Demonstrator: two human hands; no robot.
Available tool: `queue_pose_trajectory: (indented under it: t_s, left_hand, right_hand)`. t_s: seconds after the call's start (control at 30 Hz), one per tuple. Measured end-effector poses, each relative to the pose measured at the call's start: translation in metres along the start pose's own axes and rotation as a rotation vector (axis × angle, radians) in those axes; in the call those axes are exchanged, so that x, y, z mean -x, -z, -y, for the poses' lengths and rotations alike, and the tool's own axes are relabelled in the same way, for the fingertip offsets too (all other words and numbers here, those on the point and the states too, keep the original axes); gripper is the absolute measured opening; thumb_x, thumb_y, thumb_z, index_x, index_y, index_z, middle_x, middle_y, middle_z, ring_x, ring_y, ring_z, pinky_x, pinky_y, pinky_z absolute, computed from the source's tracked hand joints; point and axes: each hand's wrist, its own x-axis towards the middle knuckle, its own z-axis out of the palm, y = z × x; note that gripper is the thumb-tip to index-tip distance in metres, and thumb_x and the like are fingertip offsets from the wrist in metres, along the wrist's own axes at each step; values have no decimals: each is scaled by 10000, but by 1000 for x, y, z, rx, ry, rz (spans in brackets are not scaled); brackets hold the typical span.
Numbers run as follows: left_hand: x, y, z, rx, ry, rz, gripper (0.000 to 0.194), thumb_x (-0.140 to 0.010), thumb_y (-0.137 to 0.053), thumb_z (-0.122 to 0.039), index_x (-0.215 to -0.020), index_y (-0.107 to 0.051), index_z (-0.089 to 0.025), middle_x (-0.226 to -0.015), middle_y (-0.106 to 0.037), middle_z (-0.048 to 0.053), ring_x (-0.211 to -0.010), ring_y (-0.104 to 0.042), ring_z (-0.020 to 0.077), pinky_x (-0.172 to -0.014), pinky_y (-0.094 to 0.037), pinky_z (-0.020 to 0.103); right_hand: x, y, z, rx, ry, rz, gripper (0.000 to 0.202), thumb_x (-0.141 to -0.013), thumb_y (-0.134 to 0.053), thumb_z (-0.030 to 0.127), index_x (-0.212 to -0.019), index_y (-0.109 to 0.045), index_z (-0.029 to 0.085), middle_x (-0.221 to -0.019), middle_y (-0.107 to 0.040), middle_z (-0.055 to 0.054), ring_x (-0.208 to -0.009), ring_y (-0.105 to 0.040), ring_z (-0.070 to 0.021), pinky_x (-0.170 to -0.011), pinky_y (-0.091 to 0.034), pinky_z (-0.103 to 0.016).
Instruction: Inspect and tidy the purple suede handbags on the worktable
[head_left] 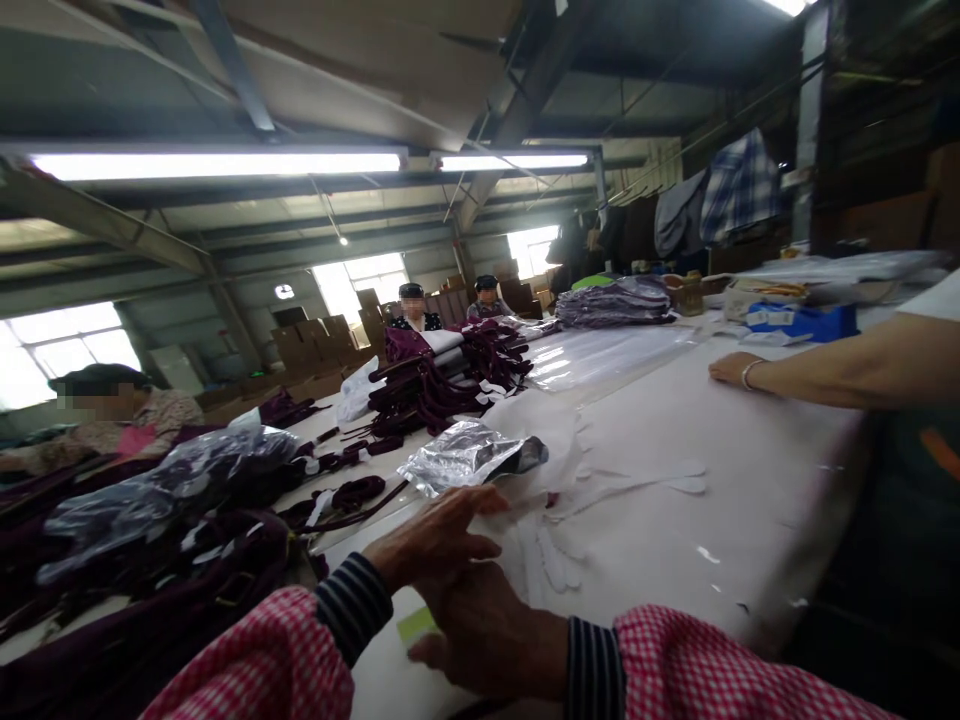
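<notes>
My left hand [439, 535] reaches over the white table [667, 540], its fingers spread and nothing seen in them. Crossing just below it is my right hand [491, 630], its thumb beside a yellow-green piece [417, 627]; whether it grips that piece is unclear. Beyond my left hand lies a crumpled silvery plastic bag [465, 455] with something dark at its right end. White strips [551, 560] lie to the right of my hands.
Dark purple garments [442, 385] are piled at the back, with more under clear plastic [180, 480] on the left. A person's hand [735, 370] rests at the right, near a blue box [806, 320]. Other people sit across the table.
</notes>
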Motion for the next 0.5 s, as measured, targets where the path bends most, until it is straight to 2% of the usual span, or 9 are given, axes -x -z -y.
queue_pose_trajectory:
  t_s: [0.03,0.1,0.17,0.2,0.3,0.37,0.43,0.5]
  left_hand:
    - [2,2,-1,14,7,2,479,-803,-773,-309,-1262,-641,-268,-1258,-658,31,-1173,-587,251,-1041,-432,378]
    - [5,5,-6,13,31,-41,395,-852,-742,-379,-1225,-659,-279,-1182,-679,22,-1101,-612,240,-974,-461,369]
    - [4,5,-12,-62,10,-136,238,-911,-679,-333,-1137,-684,-257,-1062,-694,15,-996,-629,213,-901,-472,347]
    - [1,4,-15,-130,-13,-188,164,-928,-651,-282,-1081,-690,-239,-1008,-693,14,-962,-625,205,-869,-471,338]
    - [-16,-6,-20,-386,-87,-280,81,-943,-593,-186,-957,-670,-205,-983,-678,30,-1001,-596,228,-835,-470,353]
    - [-31,-17,-17,-530,-102,-302,84,-935,-602,-196,-998,-657,-203,-1129,-666,56,-1135,-553,281,-903,-470,420]
    - [-45,-27,-11,-612,-83,-318,182,-925,-610,-199,-1103,-642,-207,-1325,-605,81,-1285,-470,331,-1020,-415,514]
    - [-58,-31,-2,-612,-7,-335,210,-945,-561,-176,-1134,-641,-218,-1352,-601,80,-1317,-463,325,-1060,-384,519]
  right_hand:
    - [6,1,-1,22,50,-34,582,-855,-733,495,-1308,-564,170,-1273,-674,-167,-1109,-642,-364,-816,-542,-428]
    - [22,8,-4,42,160,-122,374,-842,-761,483,-1075,-653,212,-1229,-697,-86,-1070,-652,-297,-724,-530,-314]
    - [38,24,-10,30,223,-205,173,-909,-697,357,-847,-640,206,-1034,-727,-32,-873,-666,-192,-624,-471,-238]
    - [43,35,-15,4,209,-254,176,-948,-635,288,-796,-620,200,-943,-714,-22,-786,-646,-155,-613,-453,-229]
    - [47,75,-46,-101,-15,-421,208,-1000,-504,203,-821,-609,198,-853,-648,-23,-749,-609,-141,-697,-465,-254]
    - [42,97,-77,-77,-187,-495,167,-978,-523,195,-834,-606,201,-865,-633,-24,-782,-605,-165,-728,-470,-286]
    - [37,106,-108,21,-291,-483,65,-913,-581,165,-885,-622,207,-936,-648,-39,-912,-605,-217,-809,-480,-336]
    - [37,102,-135,95,-319,-440,137,-848,-623,141,-963,-635,214,-1027,-654,-55,-1032,-569,-260,-899,-473,-388]
